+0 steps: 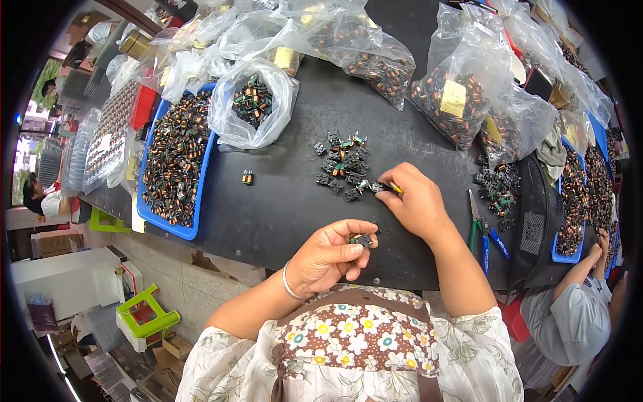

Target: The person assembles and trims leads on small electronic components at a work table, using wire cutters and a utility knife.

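Note:
Pinched in my left hand (328, 256) near the table's front edge is a small black electronic part (362, 240) with a bit of green on it. My right hand (416, 202) grips a small metal tool with a yellow handle (395, 187); the fingers cover most of it, so its exact kind does not show. The tool's tip lies beside the loose pile of black, green and copper coil parts (345, 161) just ahead of my hands. A single coil part (248, 177) lies apart on the dark table to the left.
A blue tray of coils (142, 204) and an open plastic bag of parts (268, 137) stand left. Filled bags (382, 70) line the back. Green-handled pliers (473, 221) and blue-handled tools (499, 242) lie right, near another pile (497, 191). A co-worker (569, 315) sits at far right.

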A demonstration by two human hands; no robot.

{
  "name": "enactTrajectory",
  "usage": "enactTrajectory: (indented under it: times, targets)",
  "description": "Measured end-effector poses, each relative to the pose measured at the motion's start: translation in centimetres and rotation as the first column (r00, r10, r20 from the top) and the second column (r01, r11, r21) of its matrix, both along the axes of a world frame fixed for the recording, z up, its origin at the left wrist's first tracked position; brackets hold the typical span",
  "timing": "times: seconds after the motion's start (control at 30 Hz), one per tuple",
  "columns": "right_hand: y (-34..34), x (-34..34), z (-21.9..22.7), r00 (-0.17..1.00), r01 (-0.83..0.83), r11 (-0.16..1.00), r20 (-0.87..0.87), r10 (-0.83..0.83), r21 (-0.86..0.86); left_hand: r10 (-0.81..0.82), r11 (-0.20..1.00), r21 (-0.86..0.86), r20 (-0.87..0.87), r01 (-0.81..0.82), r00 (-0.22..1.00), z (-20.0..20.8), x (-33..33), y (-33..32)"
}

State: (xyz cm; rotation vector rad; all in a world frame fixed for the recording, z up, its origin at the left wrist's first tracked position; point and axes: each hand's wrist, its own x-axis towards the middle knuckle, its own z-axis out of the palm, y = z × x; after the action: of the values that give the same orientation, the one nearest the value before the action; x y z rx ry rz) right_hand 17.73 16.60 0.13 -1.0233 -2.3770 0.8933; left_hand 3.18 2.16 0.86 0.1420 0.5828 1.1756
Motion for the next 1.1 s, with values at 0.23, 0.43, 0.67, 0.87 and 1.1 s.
enactTrajectory:
  times: [0.23, 0.43, 0.67, 0.87, 1.1]
  targets:
    - [-0.3, 1.2, 0.7, 0.998, -0.046, 0.998, 0.049, 0.048, -0.043, -0.02, 0.999, 0.036, 0.054, 0.018, 0.998, -0.3, -0.4, -0.3]
    - [-1.0, 0.3, 0.8, 0.993, -0.033, 0.998, 0.111, 0.027, 0.049, -0.061, 0.997, 0.049, 0.092, 0.056, 0.994, -0.4, -0.2, -0.1]
    - [-0.9, 0.4, 0.5, 0.983, -0.022, 1.0, 0.182, 0.021, 0.004, -0.063, 0.998, 0.021, 0.111, 0.062, 0.992, -0.4, -0.1, 0.0]
    - [-0.7, 1.6, 0.8, 0.971, -0.131, 0.939, -0.232, 0.056, -0.319, -0.06, 0.998, 0.003, 0.124, 0.06, 0.99, -0.4, -0.2, -0.1]
    - [-0.7, 2.1, 1.6, 0.87, -0.43, 0.676, -0.476, 0.131, -0.599, 0.05, 0.999, -0.014, 0.075, -0.049, 0.996, -0.3, 0.1, -0.1]
